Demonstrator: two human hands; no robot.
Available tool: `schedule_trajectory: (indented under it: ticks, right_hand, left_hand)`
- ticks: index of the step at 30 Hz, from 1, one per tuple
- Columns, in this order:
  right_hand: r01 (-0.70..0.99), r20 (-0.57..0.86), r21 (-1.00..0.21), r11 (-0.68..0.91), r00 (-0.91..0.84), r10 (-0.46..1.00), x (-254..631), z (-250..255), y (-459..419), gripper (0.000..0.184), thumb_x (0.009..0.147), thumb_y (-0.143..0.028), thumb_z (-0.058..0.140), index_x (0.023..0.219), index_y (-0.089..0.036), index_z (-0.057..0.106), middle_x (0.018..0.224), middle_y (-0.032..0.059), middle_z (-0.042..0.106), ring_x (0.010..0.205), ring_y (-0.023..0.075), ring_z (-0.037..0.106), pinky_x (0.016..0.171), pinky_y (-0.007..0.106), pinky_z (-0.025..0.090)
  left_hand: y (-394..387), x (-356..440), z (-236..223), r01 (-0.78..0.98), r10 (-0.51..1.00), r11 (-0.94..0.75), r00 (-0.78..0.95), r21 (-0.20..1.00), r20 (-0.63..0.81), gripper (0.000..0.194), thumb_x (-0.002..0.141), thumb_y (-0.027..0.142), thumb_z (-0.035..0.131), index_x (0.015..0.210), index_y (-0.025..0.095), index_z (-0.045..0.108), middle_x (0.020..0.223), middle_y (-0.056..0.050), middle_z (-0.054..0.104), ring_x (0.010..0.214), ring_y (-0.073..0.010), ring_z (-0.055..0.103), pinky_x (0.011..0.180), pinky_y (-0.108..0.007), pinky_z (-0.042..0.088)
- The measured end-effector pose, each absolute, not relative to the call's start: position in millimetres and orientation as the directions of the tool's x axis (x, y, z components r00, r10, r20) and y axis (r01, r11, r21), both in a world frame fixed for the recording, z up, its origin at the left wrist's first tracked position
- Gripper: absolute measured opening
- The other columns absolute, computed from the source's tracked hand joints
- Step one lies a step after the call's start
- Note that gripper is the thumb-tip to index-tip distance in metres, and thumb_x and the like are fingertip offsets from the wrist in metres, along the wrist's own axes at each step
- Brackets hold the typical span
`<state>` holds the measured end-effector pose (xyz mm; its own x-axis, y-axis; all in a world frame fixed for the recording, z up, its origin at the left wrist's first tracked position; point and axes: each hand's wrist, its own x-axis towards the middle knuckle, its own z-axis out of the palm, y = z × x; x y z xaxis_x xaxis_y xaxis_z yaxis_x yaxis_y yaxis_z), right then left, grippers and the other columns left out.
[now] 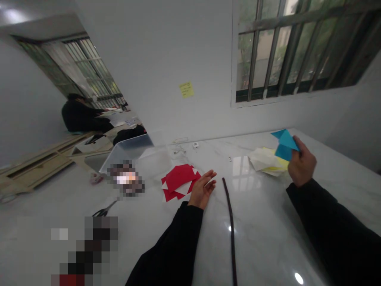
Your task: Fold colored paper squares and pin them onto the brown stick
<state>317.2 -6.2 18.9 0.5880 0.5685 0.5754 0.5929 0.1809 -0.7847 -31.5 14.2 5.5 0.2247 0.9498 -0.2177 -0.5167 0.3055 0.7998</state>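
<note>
My right hand (302, 161) is closed on a folded piece of blue paper (286, 143), raised over the right side of the table. Below and left of it lie sheets of white and yellow paper (264, 161). Near the middle, my left hand (204, 190) is held with its fingers apart and nothing in them. Just left of that hand is a loose pile of red paper (180, 178) with white corners showing. Between my two hands a thin dark stick (231, 222) lies lengthwise on the table.
Scissors (104, 209) lie on the white marble-patterned table (262, 222) at the left, near a clear plastic bin (133, 149). A small white block (195, 145) sits by the wall. A yellow note (186, 89) is stuck there. A person (80, 113) sits far left. Some patches are blurred out.
</note>
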Motion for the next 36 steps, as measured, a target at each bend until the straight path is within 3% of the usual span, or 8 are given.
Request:
schedule_trajectory:
  ticks: [3, 7, 9, 12, 17, 21, 28, 36]
  right_hand:
    - [0.848, 0.769, -0.503, 0.169, 0.349, 0.535, 328, 13, -5, 0.055, 0.096, -0.017, 0.031, 0.15, -0.023, 0.042, 0.159, 0.0015, 0.035, 0.148, 0.0244, 0.028, 0.121, 0.049, 0.024]
    - [0.911, 0.399, -0.394, 0.123, 0.049, 0.915, 325, -28, 6, 0.055, 0.101, -0.031, 0.032, 0.155, -0.017, 0.031, 0.157, 0.0115, 0.038, 0.149, 0.0319, 0.024, 0.118, 0.058, 0.018]
    - [0.919, 0.278, -0.377, 0.117, -0.008, 0.961, 324, -47, 12, 0.054, 0.099, -0.04, 0.04, 0.149, -0.019, 0.043, 0.151, 0.0137, 0.046, 0.142, 0.0363, 0.036, 0.114, 0.064, 0.023]
    - [0.954, 0.194, -0.281, 0.107, -0.053, 0.98, 328, -63, 18, 0.057, 0.099, -0.051, 0.039, 0.148, -0.022, 0.045, 0.155, 0.0121, 0.041, 0.143, 0.0367, 0.034, 0.112, 0.067, 0.022]
    - [0.978, 0.439, -0.168, 0.12, -0.035, 0.898, 321, -60, 17, 0.055, 0.098, -0.05, 0.041, 0.144, -0.02, 0.049, 0.157, 0.0153, 0.036, 0.147, 0.0381, 0.025, 0.111, 0.064, 0.028]
    - [0.944, 0.601, -0.103, 0.314, -0.192, 0.776, 270, -45, 6, 0.042, 0.096, -0.037, 0.05, 0.133, -0.02, 0.06, 0.154, 0.0138, 0.04, 0.147, 0.0354, 0.025, 0.115, 0.057, 0.031]
    - [0.767, 0.586, -0.185, 0.614, -0.415, 0.696, 180, -30, -13, 0.027, 0.091, -0.018, 0.054, 0.113, -0.023, 0.07, 0.145, 0.0098, 0.05, 0.138, 0.0306, 0.04, 0.112, 0.052, 0.041]
    - [0.78, 0.637, -0.29, 0.555, -0.276, 0.72, 206, -36, -2, 0.026, 0.092, -0.02, 0.053, 0.108, -0.023, 0.072, 0.133, 0.01, 0.059, 0.13, 0.0292, 0.046, 0.108, 0.05, 0.043]
  left_hand:
    - [15, -30, 6, -0.491, 0.949, 0.304, 0.233, 0.816, -0.213, 0.033, 0.073, 0.019, 0.073, 0.106, 0.017, 0.073, 0.12, -0.01, 0.069, 0.083, -0.0131, 0.065, 0.074, -0.023, 0.051]
    - [13, -29, 8, -0.461, 0.951, 0.296, 0.225, 0.837, -0.213, 0.034, 0.072, 0.022, 0.073, 0.106, 0.018, 0.073, 0.121, -0.009, 0.068, 0.084, -0.0137, 0.065, 0.074, -0.024, 0.051]
    - [12, -29, 9, -0.447, 0.955, 0.281, 0.216, 0.849, -0.202, 0.036, 0.071, 0.023, 0.074, 0.106, 0.018, 0.073, 0.121, -0.01, 0.068, 0.084, -0.0141, 0.065, 0.075, -0.024, 0.05]
    - [12, -29, 8, -0.416, 0.961, 0.256, 0.211, 0.873, -0.181, 0.038, 0.07, 0.026, 0.075, 0.107, 0.018, 0.073, 0.118, -0.011, 0.069, 0.084, -0.0145, 0.065, 0.075, -0.024, 0.049]
    - [16, -25, -3, -0.202, 0.984, 0.123, 0.154, 0.972, -0.092, 0.033, 0.072, 0.028, 0.07, 0.103, 0.016, 0.073, 0.105, -0.01, 0.072, 0.076, -0.0129, 0.062, 0.069, -0.025, 0.047]
    - [21, -29, -9, 0.139, 0.985, -0.127, 0.136, 0.982, 0.108, 0.026, 0.077, 0.023, 0.06, 0.098, 0.017, 0.073, 0.093, -0.007, 0.074, 0.079, -0.0165, 0.064, 0.072, -0.029, 0.048]
    - [38, -67, 4, 0.761, 0.847, -0.422, 0.136, 0.493, 0.515, 0.04, 0.08, 0.013, 0.055, 0.117, 0.019, 0.067, 0.116, -0.009, 0.068, 0.113, -0.0264, 0.057, 0.105, -0.044, 0.041]
    - [46, -98, 1, 0.945, 0.875, -0.271, 0.162, 0.185, 0.456, 0.073, 0.073, 0.006, 0.054, 0.144, 0.023, 0.047, 0.14, -0.011, 0.052, 0.129, -0.0313, 0.045, 0.113, -0.049, 0.03]
